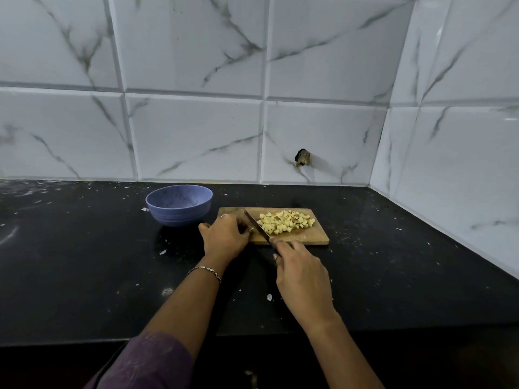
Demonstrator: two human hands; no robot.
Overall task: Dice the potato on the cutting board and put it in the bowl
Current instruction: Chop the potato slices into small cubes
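Observation:
A pile of pale yellow potato dice (286, 221) lies on the right half of a small wooden cutting board (311, 237). My right hand (300, 273) grips the handle of a knife (257, 224), whose blade slants across the board's left part. My left hand (226, 235) rests on the board's left end with curled fingers, holding a small potato piece against the blade; most of that piece is hidden. An empty blue bowl (179, 204) stands just left of the board.
The black countertop (84, 262) is dotted with small white scraps. Marble-look tiled walls (196, 130) close off the back and the right side, meeting in a corner at the right. The counter's front edge runs below my forearms.

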